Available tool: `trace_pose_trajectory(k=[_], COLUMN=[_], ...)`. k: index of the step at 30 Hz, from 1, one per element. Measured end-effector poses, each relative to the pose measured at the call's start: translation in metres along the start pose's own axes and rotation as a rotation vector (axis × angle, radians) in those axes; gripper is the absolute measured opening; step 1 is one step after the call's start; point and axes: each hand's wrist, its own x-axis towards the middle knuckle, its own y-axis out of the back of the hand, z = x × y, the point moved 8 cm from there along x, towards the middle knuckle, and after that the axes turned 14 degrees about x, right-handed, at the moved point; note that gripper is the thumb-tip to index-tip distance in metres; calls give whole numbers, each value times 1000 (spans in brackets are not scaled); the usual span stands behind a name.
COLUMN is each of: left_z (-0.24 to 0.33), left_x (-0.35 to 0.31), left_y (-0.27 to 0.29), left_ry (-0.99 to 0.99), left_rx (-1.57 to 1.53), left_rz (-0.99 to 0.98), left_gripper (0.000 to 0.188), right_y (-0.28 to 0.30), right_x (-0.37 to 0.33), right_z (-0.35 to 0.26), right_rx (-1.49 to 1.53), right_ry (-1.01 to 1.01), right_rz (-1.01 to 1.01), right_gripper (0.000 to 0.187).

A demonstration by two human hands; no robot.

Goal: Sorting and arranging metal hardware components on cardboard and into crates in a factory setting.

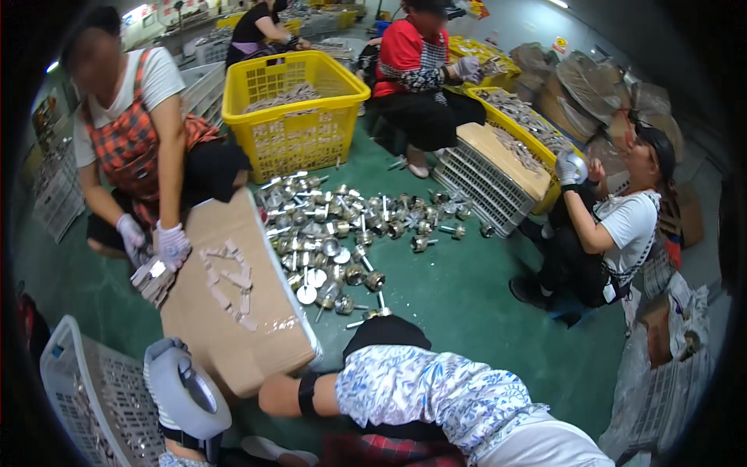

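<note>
At the lower left, my left hand (pixel 165 346), in a grey glove, is closed around a wide roll of grey tape (pixel 214 412). The roll is tilted, with its hollow core showing. My right arm comes in from the lower right in a white and blue floral sleeve (pixel 443 389). Beyond a black wrist band, my right hand (pixel 278 395) appears bare beside the near end of a brown cardboard-topped surface (pixel 233 350); its fingers cannot be made out. Several small flat pieces (pixel 226 272) lie loosely on that cardboard.
Metal parts with stems (pixel 334 233) are heaped on the green floor. A white crate (pixel 85 389) stands left of my left hand. At the left, a person's gloved hands (pixel 167 245) hold a metal bundle. A yellow basket (pixel 296 132) stands behind; more people sit beside crates.
</note>
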Motion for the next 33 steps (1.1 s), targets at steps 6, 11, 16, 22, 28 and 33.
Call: trace_pose_trajectory(k=[6,11,16,22,28,33], left_z=[-119,-133,-106,-106,-80,-91], left_x=[3,14,27,33,33,26], left_y=[-18,-54,-53,-57,-36,-33], left_ry=[293,318,165,138,-110,163], left_rx=[-572,-677,-448,-552,-35,-346], left_rz=[-38,-41,-57,3,155,186], left_gripper=[20,21,23,23,22,21], right_y=[-13,-13,-5,-5,-4,2], right_x=[30,40,48,54,45,45], right_z=[5,29,17,24,29,34], right_rx=[60,65,-17,20,80,48], right_ry=[-42,-187,-205,-281,-188,-151], right_rz=[-63,-92,-163,-234,-93,99], right_gripper=[13,14,16,15,14,11])
